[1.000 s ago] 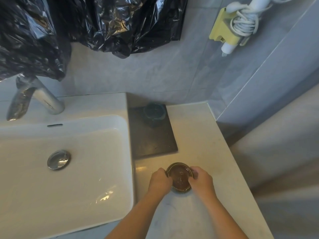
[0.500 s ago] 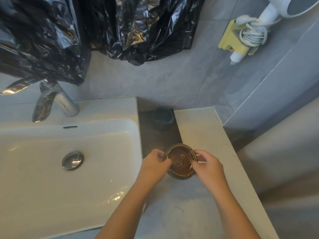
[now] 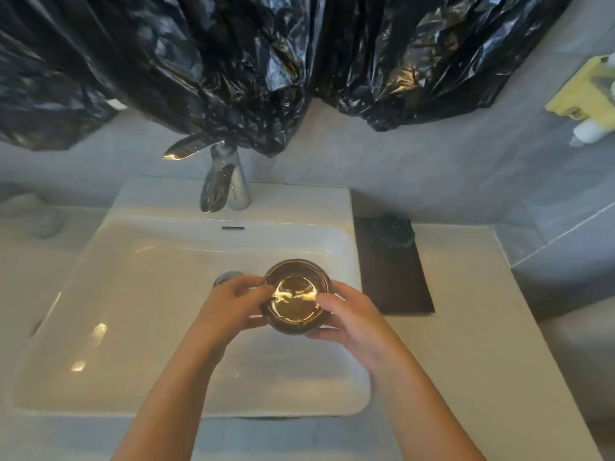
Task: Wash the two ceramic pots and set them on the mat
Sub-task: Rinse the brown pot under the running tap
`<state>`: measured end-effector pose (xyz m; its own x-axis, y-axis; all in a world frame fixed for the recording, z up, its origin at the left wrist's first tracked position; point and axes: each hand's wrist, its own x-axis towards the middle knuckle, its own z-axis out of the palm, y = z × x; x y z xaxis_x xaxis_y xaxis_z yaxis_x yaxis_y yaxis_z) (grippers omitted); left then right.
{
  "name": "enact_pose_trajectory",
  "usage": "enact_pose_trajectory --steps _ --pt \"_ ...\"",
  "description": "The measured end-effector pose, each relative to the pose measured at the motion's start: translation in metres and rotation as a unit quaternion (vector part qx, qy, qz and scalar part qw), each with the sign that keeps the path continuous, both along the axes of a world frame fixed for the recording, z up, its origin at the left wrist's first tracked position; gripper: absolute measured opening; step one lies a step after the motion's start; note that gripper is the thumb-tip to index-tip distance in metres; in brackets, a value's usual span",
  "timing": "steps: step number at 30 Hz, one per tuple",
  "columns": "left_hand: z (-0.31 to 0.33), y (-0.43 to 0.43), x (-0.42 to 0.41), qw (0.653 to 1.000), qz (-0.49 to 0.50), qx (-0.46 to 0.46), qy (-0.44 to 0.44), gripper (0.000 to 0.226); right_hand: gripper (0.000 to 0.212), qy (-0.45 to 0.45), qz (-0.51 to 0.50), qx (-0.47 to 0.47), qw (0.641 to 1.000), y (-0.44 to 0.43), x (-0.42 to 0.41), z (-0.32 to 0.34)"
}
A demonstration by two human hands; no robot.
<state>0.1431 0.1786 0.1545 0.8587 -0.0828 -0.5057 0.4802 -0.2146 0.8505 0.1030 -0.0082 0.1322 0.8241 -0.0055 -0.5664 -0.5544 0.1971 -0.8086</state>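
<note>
Fingers (image 3: 245, 286) of left hand (image 3: 233, 309) and right hand (image 3: 354, 324) curled round brown pot (image 3: 296, 296), held over sink (image 3: 133, 277) basin; no water visible from tap (image 3: 229, 184). Dark pot (image 3: 394, 231) sits on mat (image 3: 399, 291), washed or not unclear. My read: brown one needs washing, then onto mat.

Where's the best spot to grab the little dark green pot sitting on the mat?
The small dark green ceramic pot stands upright at the far end of the dark rectangular mat, near the grey tiled wall. Probably grip its round sides from above and the near side, squeezing across it.
</note>
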Motion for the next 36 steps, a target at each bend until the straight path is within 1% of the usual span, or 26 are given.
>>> enact_pose_trajectory --steps 2,4,6,7,8,9,10,11,13,15,19,24,25,28,31,33,34,35,36 --pt "0.001 0.030 0.012 0.999 0.014 0.027 -0.026 0.018 0.029 0.010 0.000 0.002 1.000 0.027 0.012 -0.004" --pt "0.006 0.056 0.029 0.995 0.064 0.029 -0.072 0.019 0.030 0.013 -0.015 0.001 1.000 0.052 0.023 -0.009" --pt "0.017 0.078 0.049 0.985 0.121 -0.015 -0.120 0.022 0.030 0.005 -0.039 0.005 0.999 0.072 0.033 -0.015" --pt "0.022 0.087 0.060 0.981 0.133 -0.047 -0.135 0.026 0.030 0.000 -0.050 0.006 0.999 0.081 0.039 -0.017" --pt "0.027 0.094 0.071 0.978 0.131 -0.083 -0.141 0.032 0.030 -0.004 -0.062 0.004 0.998 0.089 0.044 -0.019" --pt "0.033 0.098 0.081 0.975 0.122 -0.127 -0.137 0.043 0.031 -0.006 -0.073 -0.001 0.997 0.097 0.050 -0.019" --pt "0.038 0.102 0.091 0.970 0.114 -0.173 -0.125 0.054 0.031 -0.009 -0.081 -0.006 0.997 0.104 0.056 -0.020" --pt "0.043 0.103 0.099 0.963 0.111 -0.222 -0.109 0.060 0.031 -0.012 -0.087 -0.009 0.996 0.110 0.061 -0.020" --pt "0.052 0.104 0.111 0.948 0.097 -0.288 -0.096 0.054 0.030 -0.017 -0.096 -0.009 0.995 0.119 0.071 -0.019" --pt "0.056 0.106 0.118 0.944 0.070 -0.306 -0.101 0.048 0.030 -0.020 -0.101 -0.007 0.995 0.124 0.077 -0.017" --pt "0.059 0.108 0.125 0.939 0.055 -0.325 -0.098 0.048 0.029 -0.025 -0.096 -0.006 0.995 0.129 0.082 -0.016" --pt "0.075 0.103 0.127 0.937 0.044 -0.330 -0.109 0.062 0.030 -0.020 -0.086 -0.013 0.996 0.129 0.089 -0.014" --pt "0.079 0.100 0.127 0.939 0.036 -0.322 -0.113 0.059 0.030 -0.018 -0.085 -0.013 0.996 0.129 0.090 -0.013" --pt "0.085 0.095 0.124 0.945 0.007 -0.295 -0.142 0.037 0.030 -0.016 -0.083 -0.008 0.996 0.128 0.091 -0.013" --pt "0.088 0.094 0.126 0.940 -0.020 -0.299 -0.163 0.037 0.029 -0.022 -0.080 -0.008 0.996 0.125 0.091 -0.013" --pt "0.086 0.094 0.126 0.945 -0.017 -0.281 -0.163 0.036 0.028 -0.023 -0.080 -0.007 0.997 0.125 0.091 -0.015" --pt "0.079 0.096 0.123 0.953 -0.003 -0.251 -0.171 0.036 0.028 -0.023 -0.079 -0.006 0.997 0.124 0.091 -0.015" --pt "0.068 0.098 0.118 0.960 0.018 -0.193 -0.202 0.035 0.028 -0.024 -0.078 -0.006 0.997 0.124 0.090 -0.016" --pt "0.052 0.103 0.111 0.960 0.033 -0.114 -0.254 0.033 0.028 -0.027 -0.076 -0.006 0.997 0.123 0.090 -0.018"
